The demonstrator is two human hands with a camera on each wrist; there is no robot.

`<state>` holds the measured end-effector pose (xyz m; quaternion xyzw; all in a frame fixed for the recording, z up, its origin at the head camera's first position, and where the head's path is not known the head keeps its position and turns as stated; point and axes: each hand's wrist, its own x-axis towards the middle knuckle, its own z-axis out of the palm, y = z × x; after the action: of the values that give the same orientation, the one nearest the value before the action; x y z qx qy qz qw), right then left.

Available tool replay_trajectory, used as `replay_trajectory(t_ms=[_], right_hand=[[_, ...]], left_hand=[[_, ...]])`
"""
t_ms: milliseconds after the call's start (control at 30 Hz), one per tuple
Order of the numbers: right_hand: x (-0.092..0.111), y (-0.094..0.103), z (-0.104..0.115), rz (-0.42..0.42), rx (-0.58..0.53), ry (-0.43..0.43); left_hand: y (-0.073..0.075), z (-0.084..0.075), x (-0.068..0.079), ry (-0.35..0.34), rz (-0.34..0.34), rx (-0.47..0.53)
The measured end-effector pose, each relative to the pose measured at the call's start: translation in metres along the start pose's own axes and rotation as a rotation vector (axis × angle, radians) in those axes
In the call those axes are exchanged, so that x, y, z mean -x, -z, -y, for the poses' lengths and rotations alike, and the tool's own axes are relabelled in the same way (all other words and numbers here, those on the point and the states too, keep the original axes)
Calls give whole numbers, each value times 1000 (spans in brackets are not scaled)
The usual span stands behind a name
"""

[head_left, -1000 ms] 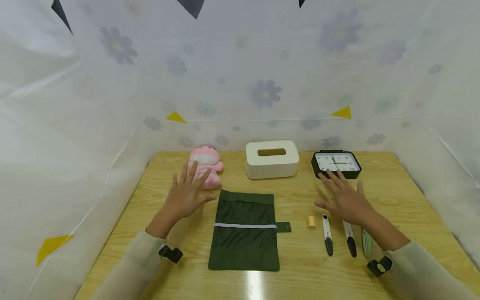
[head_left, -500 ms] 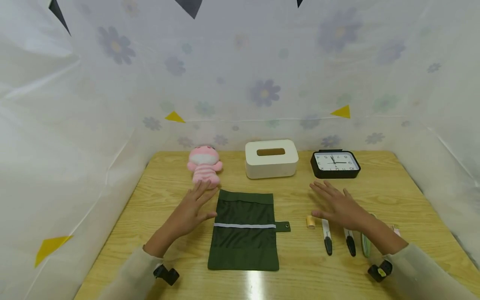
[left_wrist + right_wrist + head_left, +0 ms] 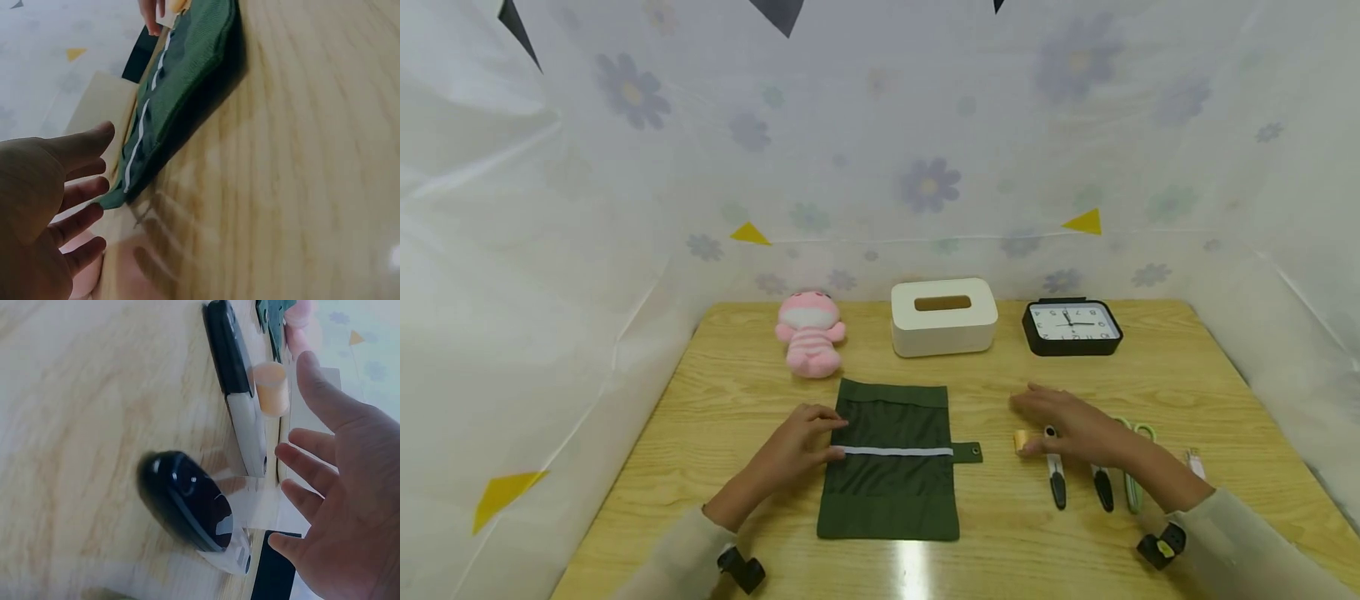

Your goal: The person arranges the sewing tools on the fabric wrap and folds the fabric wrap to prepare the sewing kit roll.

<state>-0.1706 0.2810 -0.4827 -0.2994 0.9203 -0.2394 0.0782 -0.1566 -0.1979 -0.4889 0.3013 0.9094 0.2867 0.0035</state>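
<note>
A dark green fabric roll pouch [image 3: 891, 512] lies spread on the table, a white elastic band across it and a snap tab at its right. My left hand [image 3: 790, 446] is at its left edge, relaxed fingers over the cloth in the head view and nothing in them. My right hand [image 3: 1075, 429] hovers, fingers loosely extended, above a yellow thread spool [image 3: 1020, 442] and two slim white tools with black ends, the nearer-left tool [image 3: 1057, 485] and the other tool [image 3: 1102, 490], whose upper part it hides. In the right wrist view the spool [image 3: 272, 390] stands upright.
Green-handled scissors [image 3: 1133, 493] lie right of the tools, partly behind the right wrist; a small whitish item [image 3: 1195, 462] is farther right. Along the back stand a pink plush toy [image 3: 811, 337], a white tissue box [image 3: 943, 337] and a black-framed clock [image 3: 1072, 325].
Both hands have come back toward the person from the plush toy and clock. The left moved right onto the pouch's edge; the right came down beside the spool. Their spread fingers have relaxed.
</note>
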Motion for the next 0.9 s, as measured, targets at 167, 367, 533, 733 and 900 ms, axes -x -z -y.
replay_trajectory(t_ms=[167,367,533,733,900], right_hand=[[1,0,2,33,-4,-29],[0,-3,0,42,-24,-34],[0,-7,-3,30,-46,-23],[-1,-7,-2,5,-53,2],[-3,-5,0,9,-60,2]], left_hand=[[-6,2,1,23,25,10],[-11,4,-1,26,19,21],[-13,5,-3,24,20,9],[-13,7,-5,11,27,-33],[-13,11,-6,-9,27,-42]])
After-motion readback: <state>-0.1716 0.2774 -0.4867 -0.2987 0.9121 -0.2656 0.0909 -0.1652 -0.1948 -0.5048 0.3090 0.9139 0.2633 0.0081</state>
